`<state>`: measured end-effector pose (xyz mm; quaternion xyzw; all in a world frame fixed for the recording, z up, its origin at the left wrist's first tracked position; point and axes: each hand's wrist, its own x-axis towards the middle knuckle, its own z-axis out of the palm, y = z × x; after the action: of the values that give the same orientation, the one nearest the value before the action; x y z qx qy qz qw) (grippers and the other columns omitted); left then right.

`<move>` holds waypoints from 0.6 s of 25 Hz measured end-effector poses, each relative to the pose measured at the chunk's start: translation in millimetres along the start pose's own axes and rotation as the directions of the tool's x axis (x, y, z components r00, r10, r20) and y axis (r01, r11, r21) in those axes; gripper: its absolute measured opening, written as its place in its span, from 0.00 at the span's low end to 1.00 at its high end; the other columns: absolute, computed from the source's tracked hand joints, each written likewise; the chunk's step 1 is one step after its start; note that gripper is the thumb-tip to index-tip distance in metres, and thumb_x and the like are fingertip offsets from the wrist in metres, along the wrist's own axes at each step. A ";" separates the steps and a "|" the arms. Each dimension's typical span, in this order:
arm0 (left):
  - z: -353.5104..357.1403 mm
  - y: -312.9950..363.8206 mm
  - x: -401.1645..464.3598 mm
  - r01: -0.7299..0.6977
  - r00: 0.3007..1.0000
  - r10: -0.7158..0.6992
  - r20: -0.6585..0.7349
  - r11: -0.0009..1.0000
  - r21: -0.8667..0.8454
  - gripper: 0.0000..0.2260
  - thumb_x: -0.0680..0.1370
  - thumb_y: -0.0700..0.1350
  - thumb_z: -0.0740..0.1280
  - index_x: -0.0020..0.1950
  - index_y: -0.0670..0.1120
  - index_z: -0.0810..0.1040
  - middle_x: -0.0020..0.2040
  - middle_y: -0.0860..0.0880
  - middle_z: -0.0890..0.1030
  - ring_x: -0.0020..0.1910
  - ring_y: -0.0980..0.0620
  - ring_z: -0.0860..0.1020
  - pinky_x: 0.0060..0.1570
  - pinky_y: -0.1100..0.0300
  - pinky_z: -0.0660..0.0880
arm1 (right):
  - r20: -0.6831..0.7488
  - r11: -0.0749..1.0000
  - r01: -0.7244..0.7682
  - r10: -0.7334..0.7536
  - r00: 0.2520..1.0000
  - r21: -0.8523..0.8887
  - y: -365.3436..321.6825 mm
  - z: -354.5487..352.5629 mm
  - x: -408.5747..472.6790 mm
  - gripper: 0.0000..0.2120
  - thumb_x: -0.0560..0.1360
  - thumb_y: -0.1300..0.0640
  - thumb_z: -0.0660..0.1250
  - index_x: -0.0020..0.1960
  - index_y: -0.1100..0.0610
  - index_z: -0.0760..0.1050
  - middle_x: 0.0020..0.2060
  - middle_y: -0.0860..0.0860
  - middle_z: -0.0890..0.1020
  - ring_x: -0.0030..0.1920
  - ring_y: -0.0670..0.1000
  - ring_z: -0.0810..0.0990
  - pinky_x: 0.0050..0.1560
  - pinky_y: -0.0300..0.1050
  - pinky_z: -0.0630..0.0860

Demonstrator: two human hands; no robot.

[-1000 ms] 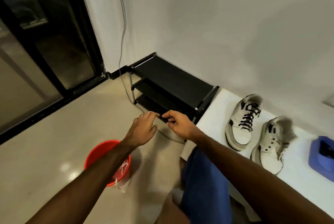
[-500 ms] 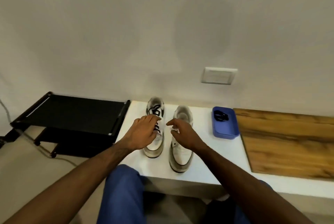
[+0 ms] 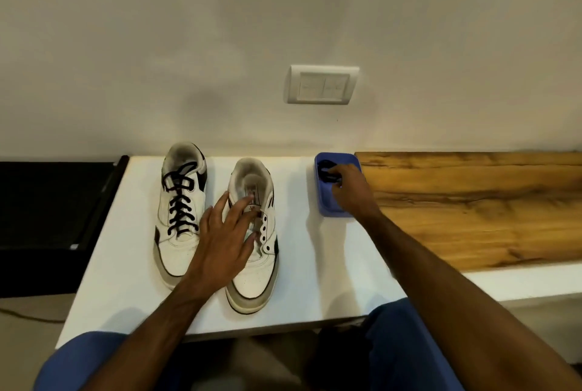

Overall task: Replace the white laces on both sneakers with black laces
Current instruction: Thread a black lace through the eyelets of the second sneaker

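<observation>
Nearest us we see blue-clad knees [image 3: 94,356] at the near edge of a white table [image 3: 330,267]. Both bare forearms reach away from us over it.

On the table stand two white sneakers side by side, toes toward us. The left sneaker [image 3: 181,217] is already threaded with a black lace [image 3: 180,204] criss-crossing up to its collar. The right sneaker [image 3: 256,252] has bare eyelets and carries no lace.

Our left hand [image 3: 225,242] lies over the right sneaker with its fingers spread and nearly straight, the fingertips resting on the tongue and eyelet rows; it grips nothing.

Farther right, near the wall, sits a blue tray [image 3: 324,198], touching the left edge of a wooden board [image 3: 472,208] that covers the right part of the table. Our right hand [image 3: 351,190] reaches into the tray, fingers curled down onto a bundled black lace [image 3: 326,170] lying in its far end. The fingers appear to close around the bundle, though the back of the hand hides the grasp.

To the left of the table stands a black rack [image 3: 53,208], lower than the tabletop. On the wall beyond, a white switch plate [image 3: 322,85] is mounted above the gap between right sneaker and tray.
</observation>
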<state>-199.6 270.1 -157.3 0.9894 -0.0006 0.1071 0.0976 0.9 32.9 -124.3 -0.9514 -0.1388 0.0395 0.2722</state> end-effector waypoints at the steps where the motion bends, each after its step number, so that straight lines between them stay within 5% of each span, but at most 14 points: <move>1: 2.7 -0.8 0.8 -0.004 1.000 0.004 -0.014 1.000 0.000 0.22 0.79 0.54 0.56 0.70 0.49 0.75 0.76 0.49 0.67 0.77 0.38 0.60 0.68 0.36 0.65 | 0.017 0.998 -0.010 0.011 1.000 -0.060 7.1 2.2 7.9 0.18 0.76 0.66 0.63 0.65 0.59 0.77 0.61 0.55 0.79 0.58 0.58 0.79 0.55 0.47 0.77; 8: 0.9 -7.8 13.2 0.030 0.993 -0.037 -0.116 0.997 -0.067 0.19 0.81 0.57 0.55 0.66 0.53 0.75 0.76 0.53 0.66 0.73 0.44 0.64 0.64 0.44 0.59 | 0.094 0.904 0.015 0.028 0.995 -0.428 11.5 22.5 36.3 0.18 0.81 0.56 0.63 0.70 0.56 0.72 0.63 0.55 0.74 0.56 0.59 0.79 0.50 0.54 0.81; 13: -0.2 -9.7 11.2 0.030 0.991 -0.039 -0.125 0.997 -0.072 0.17 0.80 0.55 0.57 0.66 0.54 0.75 0.76 0.53 0.66 0.72 0.46 0.64 0.63 0.46 0.57 | 0.054 0.912 -0.034 0.061 0.997 -0.408 3.2 23.4 37.0 0.13 0.81 0.56 0.64 0.63 0.59 0.75 0.61 0.57 0.75 0.53 0.59 0.79 0.44 0.51 0.77; 15: -5.5 -7.4 12.7 0.040 0.990 -0.057 -0.131 0.990 -0.134 0.17 0.80 0.54 0.58 0.66 0.54 0.75 0.76 0.53 0.65 0.73 0.46 0.63 0.64 0.46 0.58 | -0.033 0.964 -0.058 0.051 0.998 -0.261 -2.9 5.3 31.5 0.09 0.80 0.56 0.65 0.56 0.61 0.76 0.58 0.57 0.76 0.51 0.59 0.79 0.44 0.49 0.73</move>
<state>-188.2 278.7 -150.8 0.9712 0.0230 0.1709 0.1647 29.7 46.9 -127.3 -0.9828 -0.1131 0.0157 0.1450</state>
